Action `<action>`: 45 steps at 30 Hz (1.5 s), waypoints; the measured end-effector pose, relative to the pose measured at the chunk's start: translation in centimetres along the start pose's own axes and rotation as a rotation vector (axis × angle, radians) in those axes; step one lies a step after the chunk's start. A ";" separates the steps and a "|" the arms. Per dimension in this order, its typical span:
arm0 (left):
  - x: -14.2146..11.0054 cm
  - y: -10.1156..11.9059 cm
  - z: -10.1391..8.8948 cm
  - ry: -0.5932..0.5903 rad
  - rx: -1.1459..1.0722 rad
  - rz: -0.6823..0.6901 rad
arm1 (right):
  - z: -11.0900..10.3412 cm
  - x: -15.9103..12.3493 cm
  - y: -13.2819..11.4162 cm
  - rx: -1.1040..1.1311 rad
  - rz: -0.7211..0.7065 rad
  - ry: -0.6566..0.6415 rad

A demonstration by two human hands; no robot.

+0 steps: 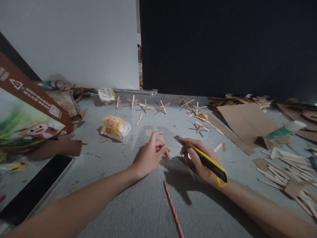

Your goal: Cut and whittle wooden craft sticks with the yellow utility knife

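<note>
Near the middle of the grey table, my left hand (152, 153) is closed on a short wooden craft stick (164, 145), pinched between the fingers close to the tabletop. My right hand (198, 160) grips a yellow and black utility knife (209, 162), its blade out and pointing up and left toward the stick. A gap separates the blade tip from the stick. Another thin brown strip (190, 170) shows under my right hand; whether that hand holds it I cannot tell. A red twisted pencil (172, 206) lies on the table just below both hands.
Crossed-stick pieces (162, 107) stand along the back. A yellow snack packet (115, 128) lies left of centre. A phone (37, 188) and a brown paper bag (34, 109) occupy the left. Loose sticks (277, 175), cardboard (247, 122) and a glue stick (286, 130) are at right.
</note>
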State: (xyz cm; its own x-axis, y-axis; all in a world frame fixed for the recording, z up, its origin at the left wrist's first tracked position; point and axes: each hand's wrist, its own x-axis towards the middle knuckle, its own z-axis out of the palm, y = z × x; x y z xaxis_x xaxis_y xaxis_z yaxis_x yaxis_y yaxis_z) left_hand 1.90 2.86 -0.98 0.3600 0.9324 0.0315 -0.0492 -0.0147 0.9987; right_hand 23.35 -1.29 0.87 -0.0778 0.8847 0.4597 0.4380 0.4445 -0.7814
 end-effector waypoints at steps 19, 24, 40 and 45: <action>-0.3 0.3 0.1 -0.030 0.391 0.116 | 0.5 0.0 0.6 -0.097 -0.347 -0.083; -0.2 0.4 0.1 0.000 0.273 0.030 | 0.6 -0.5 0.9 -0.095 -0.244 -0.086; -0.2 -0.1 0.0 0.003 0.147 0.022 | 0.9 0.0 0.8 -0.129 -0.365 -0.169; -0.2 -0.1 0.0 -0.008 0.166 0.021 | 0.9 0.1 1.1 -0.116 -0.349 -0.202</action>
State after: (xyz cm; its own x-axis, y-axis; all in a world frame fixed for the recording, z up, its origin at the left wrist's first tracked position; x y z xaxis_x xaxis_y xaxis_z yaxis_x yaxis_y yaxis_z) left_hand 1.81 2.64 -1.06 0.3677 0.9285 0.0517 0.0980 -0.0939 0.9907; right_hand 23.01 -0.62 -0.31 -0.4089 0.6984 0.5875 0.4512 0.7142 -0.5351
